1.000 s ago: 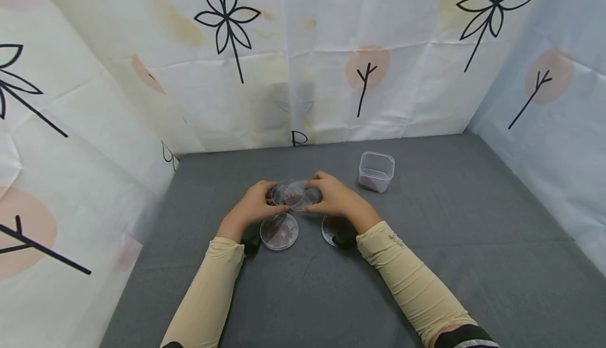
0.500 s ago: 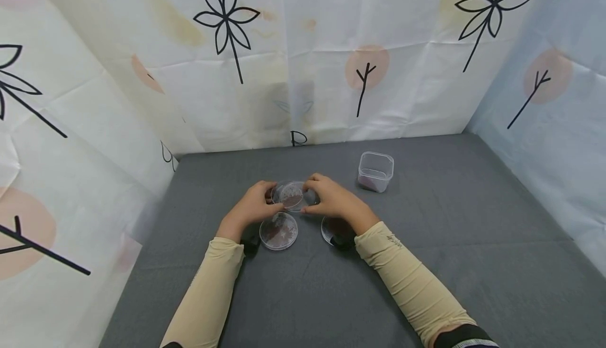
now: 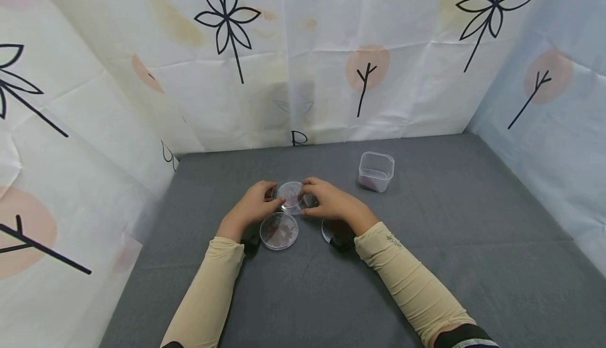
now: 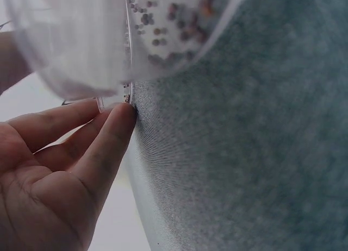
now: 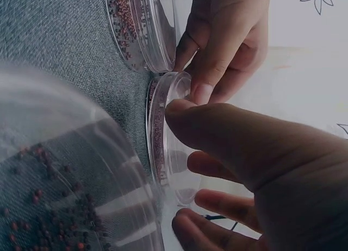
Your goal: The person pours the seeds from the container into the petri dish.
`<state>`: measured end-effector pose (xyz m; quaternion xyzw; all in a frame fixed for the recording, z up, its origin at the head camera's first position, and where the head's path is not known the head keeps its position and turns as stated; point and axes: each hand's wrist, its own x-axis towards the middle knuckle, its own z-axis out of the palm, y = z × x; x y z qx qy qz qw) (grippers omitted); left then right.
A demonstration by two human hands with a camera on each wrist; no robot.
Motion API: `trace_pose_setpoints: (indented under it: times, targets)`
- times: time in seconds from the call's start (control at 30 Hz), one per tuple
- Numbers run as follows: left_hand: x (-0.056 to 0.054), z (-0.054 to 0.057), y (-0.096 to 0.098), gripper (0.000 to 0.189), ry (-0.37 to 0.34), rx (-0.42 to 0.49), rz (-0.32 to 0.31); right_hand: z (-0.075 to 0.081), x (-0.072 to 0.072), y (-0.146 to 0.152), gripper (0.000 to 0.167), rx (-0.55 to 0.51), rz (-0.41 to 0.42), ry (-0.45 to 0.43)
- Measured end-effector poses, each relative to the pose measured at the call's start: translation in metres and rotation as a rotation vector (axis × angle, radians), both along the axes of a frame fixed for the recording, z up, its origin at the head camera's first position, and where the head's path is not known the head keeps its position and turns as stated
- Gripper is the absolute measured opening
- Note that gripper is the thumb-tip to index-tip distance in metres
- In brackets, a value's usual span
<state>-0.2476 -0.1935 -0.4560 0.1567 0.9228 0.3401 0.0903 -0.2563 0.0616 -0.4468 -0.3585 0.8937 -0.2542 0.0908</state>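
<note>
Both hands are at a clear petri dish (image 3: 289, 190) holding small reddish-brown grains, at the middle of the table. My left hand (image 3: 253, 204) grips its left side, thumb in front and fingers behind; the left wrist view shows thumb and fingertips at the edge. With curved fingers and thumb, my right hand (image 3: 335, 201) holds the clear lid (image 5: 176, 148), which lies over the dish. Whether it is fully seated cannot be told. A second petri dish (image 3: 279, 231) with grains lies just in front, and a third petri dish (image 3: 327, 231) is partly hidden under the right wrist.
A clear square plastic tub (image 3: 376, 172) with something purplish low inside stands at the back right. Grey cloth (image 3: 303, 295) covers the table. Patterned white curtains (image 3: 322, 101) enclose the back and sides.
My right hand has shifted slightly left and toward the front with the lid, which overlaps the dish more now. The left hand keeps its place, its thumb a little higher. The other dishes stay put.
</note>
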Motion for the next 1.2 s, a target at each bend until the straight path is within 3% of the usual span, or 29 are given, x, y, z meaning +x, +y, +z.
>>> trace_pose_setpoints:
  times: [0.17, 0.47, 0.87, 1.2]
  targets:
    - [-0.0007, 0.0001, -0.0001, 0.056, 0.012, -0.007, 0.01, 0.0009, 0.0001, -0.0001, 0.058, 0.025, -0.002, -0.03]
    - [-0.0019, -0.0007, 0.0005, 0.05, 0.042, -0.021, 0.034, 0.0031, 0.0018, 0.0002, 0.04, -0.021, -0.011, 0.005]
    - [-0.0014, -0.0021, -0.0008, 0.05, 0.035, 0.0, 0.034, 0.0034, 0.0002, 0.0019, 0.059, 0.051, 0.023, -0.039]
    - [-0.0019, -0.0022, -0.0008, 0.052, 0.028, -0.018, 0.022, 0.0059, 0.0016, 0.0047, 0.062, 0.052, 0.038, -0.064]
